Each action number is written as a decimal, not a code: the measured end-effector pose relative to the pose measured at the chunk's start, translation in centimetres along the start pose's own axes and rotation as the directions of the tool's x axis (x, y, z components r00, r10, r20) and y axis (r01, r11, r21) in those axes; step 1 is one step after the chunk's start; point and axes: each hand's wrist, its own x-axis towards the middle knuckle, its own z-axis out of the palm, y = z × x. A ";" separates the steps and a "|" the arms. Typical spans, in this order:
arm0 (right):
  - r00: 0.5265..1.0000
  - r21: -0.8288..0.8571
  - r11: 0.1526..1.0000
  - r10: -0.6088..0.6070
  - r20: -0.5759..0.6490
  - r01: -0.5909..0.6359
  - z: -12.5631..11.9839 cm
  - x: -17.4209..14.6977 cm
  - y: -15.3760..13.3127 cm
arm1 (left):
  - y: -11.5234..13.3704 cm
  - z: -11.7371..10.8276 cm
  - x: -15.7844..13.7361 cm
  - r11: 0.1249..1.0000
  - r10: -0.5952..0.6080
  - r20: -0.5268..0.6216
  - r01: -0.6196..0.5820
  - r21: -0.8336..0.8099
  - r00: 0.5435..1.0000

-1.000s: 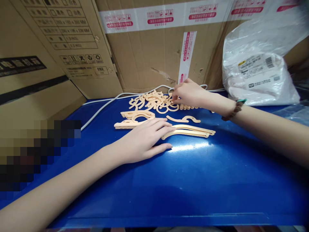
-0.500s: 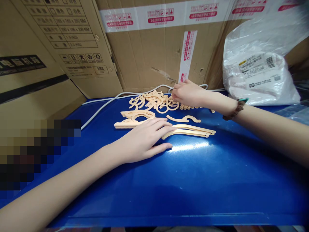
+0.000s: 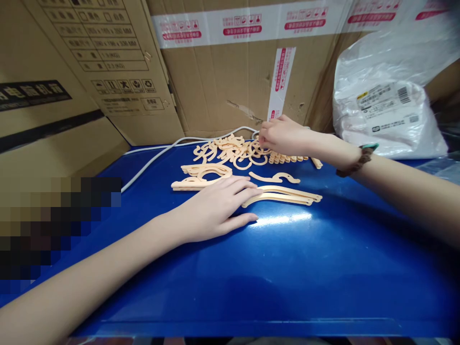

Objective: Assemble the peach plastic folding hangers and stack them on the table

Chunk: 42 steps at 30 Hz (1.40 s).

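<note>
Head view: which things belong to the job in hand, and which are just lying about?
Job in hand:
- left hand, over one end of the curved strips
- right hand, at the heap of pieces
- hooked piece
- stacked pieces

Seemingly just lying about:
- cardboard boxes
- white cable
- plastic bag

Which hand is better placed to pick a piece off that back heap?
Probably the right hand: it's at the heap of curved pieces. The left hand lies nearer the front, partly covering the left end of the long strips.
</note>
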 end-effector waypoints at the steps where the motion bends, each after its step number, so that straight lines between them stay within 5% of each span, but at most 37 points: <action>1: 1.000 0.009 1.000 -0.009 -0.011 0.009 -0.1 0.0 0.2 | 0.0 0.0 0.0 1.000 -0.001 0.000 0.001 0.000 1.000; 7: 0.999 0.091 0.995 -0.042 -0.011 0.043 -0.7 0.0 1.2 | 0.0 0.0 -0.1 1.000 -0.003 -0.007 0.003 0.000 1.000; 11: 0.998 -0.004 0.999 -0.039 -0.042 0.039 -0.9 -0.2 0.7 | 0.0 0.0 -0.1 1.000 -0.002 -0.004 0.002 0.004 1.000; 24: 0.950 -0.130 0.989 0.030 -0.310 -0.073 -0.4 -0.7 1.2 | 0.1 -0.1 0.0 1.000 -0.012 0.003 0.012 -0.002 1.000; 30: 0.918 0.189 0.977 0.159 -0.364 -0.095 0.3 -0.3 1.6 | 0.0 -0.1 0.0 1.000 -0.012 0.014 0.012 -0.009 1.000; 34: 0.891 0.438 0.882 0.332 -0.311 -0.175 0.6 -0.1 1.3 | -0.1 -0.1 0.0 1.000 -0.012 0.017 0.012 -0.004 1.000; 39: 0.868 0.563 0.809 0.392 -0.305 -0.168 1.3 0.3 1.0 | 0.1 0.0 0.1 1.000 -0.014 0.021 0.014 -0.003 1.000; 42: 0.859 0.720 0.680 0.446 -0.252 -0.142 2.0 0.7 1.1 | 0.1 -0.1 0.1 1.000 -0.012 0.018 0.012 -0.003 1.000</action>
